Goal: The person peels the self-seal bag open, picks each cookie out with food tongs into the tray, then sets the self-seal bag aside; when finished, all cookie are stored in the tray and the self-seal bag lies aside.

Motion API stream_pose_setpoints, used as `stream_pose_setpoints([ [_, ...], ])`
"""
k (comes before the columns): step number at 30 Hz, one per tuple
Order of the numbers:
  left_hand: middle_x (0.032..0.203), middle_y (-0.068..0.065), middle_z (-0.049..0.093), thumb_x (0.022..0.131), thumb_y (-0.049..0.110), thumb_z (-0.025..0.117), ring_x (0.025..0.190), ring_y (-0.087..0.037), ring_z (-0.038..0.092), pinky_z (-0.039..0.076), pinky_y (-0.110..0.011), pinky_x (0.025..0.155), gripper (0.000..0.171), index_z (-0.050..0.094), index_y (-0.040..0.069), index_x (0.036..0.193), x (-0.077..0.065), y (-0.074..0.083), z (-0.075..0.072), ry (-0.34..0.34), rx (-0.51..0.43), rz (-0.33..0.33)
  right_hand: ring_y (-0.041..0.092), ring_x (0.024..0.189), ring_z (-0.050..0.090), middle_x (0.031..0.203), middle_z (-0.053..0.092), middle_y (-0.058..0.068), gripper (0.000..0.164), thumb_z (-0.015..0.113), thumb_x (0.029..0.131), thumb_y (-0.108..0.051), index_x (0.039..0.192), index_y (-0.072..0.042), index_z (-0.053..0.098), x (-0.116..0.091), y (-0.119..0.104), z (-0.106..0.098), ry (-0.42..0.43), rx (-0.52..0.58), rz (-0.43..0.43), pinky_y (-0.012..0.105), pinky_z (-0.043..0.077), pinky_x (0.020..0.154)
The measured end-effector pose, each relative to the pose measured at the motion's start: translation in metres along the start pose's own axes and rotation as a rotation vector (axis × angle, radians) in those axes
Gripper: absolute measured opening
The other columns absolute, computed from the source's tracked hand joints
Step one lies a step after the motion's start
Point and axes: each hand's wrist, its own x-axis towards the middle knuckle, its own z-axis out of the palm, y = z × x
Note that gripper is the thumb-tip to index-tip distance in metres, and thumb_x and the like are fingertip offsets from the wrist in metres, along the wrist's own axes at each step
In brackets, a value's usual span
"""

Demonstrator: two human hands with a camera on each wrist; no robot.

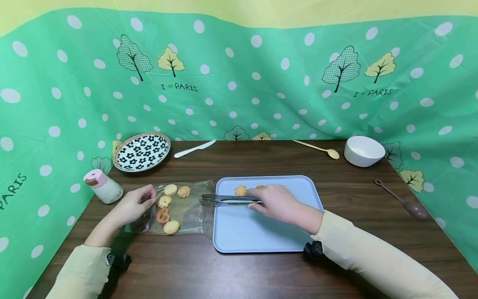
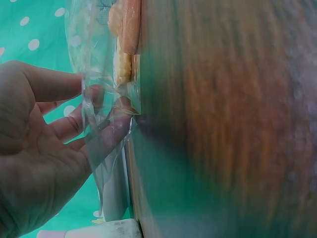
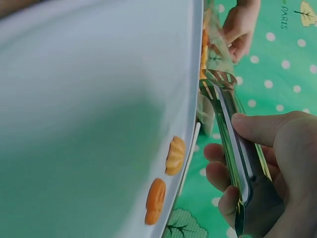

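Left hand: had the left end of the clear bag pinched; a slack grip could've let the film slide around, imo.
Right hand: gripped the tongs above the tray.
Tongs: tips hung at the bag's right end, couldn't tell if touching; catching the film could've crumpled or torn it.
Bagged cookies: five sat toward the left hand, so too hard a squeeze would've probably snapped one.
Tray cookies: two lay near the far rim; stray knuckles could've nudged them.
Bottle: sat just beyond the left hand, so a careless swing might've tipped it.
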Motion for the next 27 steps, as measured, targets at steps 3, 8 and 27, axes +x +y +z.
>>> stream_pose_setpoints([
  [3,0.082,-0.003,0.055,0.092,0.007,0.056,0.077,-0.021,0.05,0.039,-0.034,0.067,0.011,0.049,0.015,0.089,0.0,0.0,0.0,0.0,-0.006,-0.002,0.011,0.071,0.064,0.094,0.071,-0.002,0.03,0.067,0.087,-0.033,0.114,-0.02,0.065,0.008,-0.002,0.003,-0.01,0.002,0.0,0.032,0.045,0.054],
  [8,0.083,-0.003,0.055,0.092,0.009,0.056,0.078,-0.021,0.05,0.039,-0.034,0.066,0.01,0.049,0.015,0.089,0.001,0.0,0.0,0.0,-0.01,-0.007,0.011,0.071,0.062,0.097,0.071,-0.002,0.037,0.066,0.087,-0.037,0.119,-0.02,0.063,0.021,-0.007,0.009,-0.038,0.005,0.028,0.032,0.043,0.053],
  [27,0.085,-0.002,0.057,0.092,0.008,0.057,0.08,-0.021,0.051,0.04,-0.036,0.07,0.011,0.05,0.016,0.089,0.002,-0.001,0.002,0.021,-0.004,-0.012,0.015,0.073,0.062,0.098,0.068,-0.002,0.046,0.059,0.089,-0.047,0.122,-0.014,0.057,0.049,-0.041,0.037,-0.063,-0.138,0.086,0.03,0.042,0.046],
])
